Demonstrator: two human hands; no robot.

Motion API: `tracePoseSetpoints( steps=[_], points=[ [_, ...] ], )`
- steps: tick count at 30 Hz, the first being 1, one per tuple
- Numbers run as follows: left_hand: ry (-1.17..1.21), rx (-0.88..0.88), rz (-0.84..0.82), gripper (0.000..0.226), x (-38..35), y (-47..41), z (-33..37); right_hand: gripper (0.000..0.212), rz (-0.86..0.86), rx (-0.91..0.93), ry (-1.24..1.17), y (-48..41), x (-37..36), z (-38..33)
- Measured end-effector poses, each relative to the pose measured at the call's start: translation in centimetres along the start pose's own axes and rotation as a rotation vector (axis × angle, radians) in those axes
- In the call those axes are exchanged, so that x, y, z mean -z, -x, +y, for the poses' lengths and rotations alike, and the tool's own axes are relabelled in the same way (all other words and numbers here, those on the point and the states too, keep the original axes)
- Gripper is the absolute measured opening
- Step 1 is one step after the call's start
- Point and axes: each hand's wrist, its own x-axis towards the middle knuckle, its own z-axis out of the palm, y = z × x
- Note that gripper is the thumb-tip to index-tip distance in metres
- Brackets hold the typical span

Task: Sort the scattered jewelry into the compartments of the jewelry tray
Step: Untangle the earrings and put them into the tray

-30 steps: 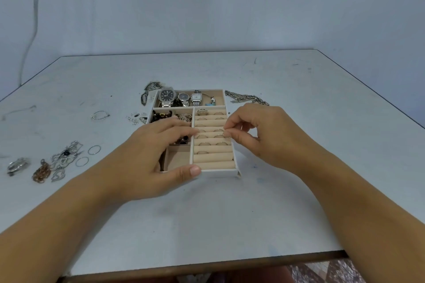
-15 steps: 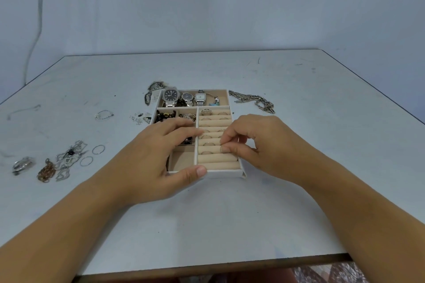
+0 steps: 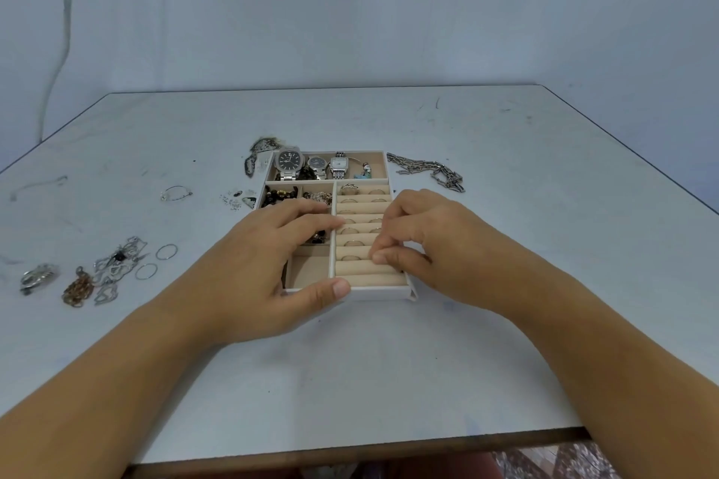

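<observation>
The beige jewelry tray (image 3: 411, 292) lies mid-table. Three watches (image 3: 288, 164) fill its back compartment, and several rings (image 3: 352, 243) sit in the ring rolls on the right. My left hand (image 3: 253, 276) grips the tray: thumb on the front rim, fingers over the left compartments. My right hand (image 3: 439, 245) rests on the ring rolls with thumb and forefinger pinched at a near slot; what they pinch is hidden. Scattered jewelry remains on the table: a tangle of chains (image 3: 113, 268) and two thin rings (image 3: 166, 251) at the left.
A silver link chain (image 3: 428, 169) lies right of the tray's back corner. A dark piece (image 3: 258, 152), small bits (image 3: 233, 200) and a thin bangle (image 3: 175, 192) lie left of the tray. A silver bracelet (image 3: 39, 276) is far left. The table's front edge (image 3: 350, 443) is close.
My right hand's pinch has moved toward me, from the middle ring rolls to a nearer row. The left hand keeps its grip on the tray.
</observation>
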Motion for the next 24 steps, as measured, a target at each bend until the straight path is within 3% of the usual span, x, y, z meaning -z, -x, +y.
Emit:
tracePoseSetpoints(
  steps=[10, 15, 24],
  points=[
    [0.009, 0.007, -0.004, 0.071, 0.1, 0.0, 0.1, 0.034, -0.086, -0.004, 0.074, 0.9, 0.7, -0.1],
    [0.014, 0.013, -0.006, 0.071, 0.1, 0.0, 0.2, 0.019, -0.033, -0.002, -0.031, 0.9, 0.7, 0.5],
    [0.069, 0.02, -0.041, 0.07, 0.8, -0.5, 0.0, 0.012, 0.052, -0.104, -0.072, 0.8, 1.5, 1.4]
  ],
)
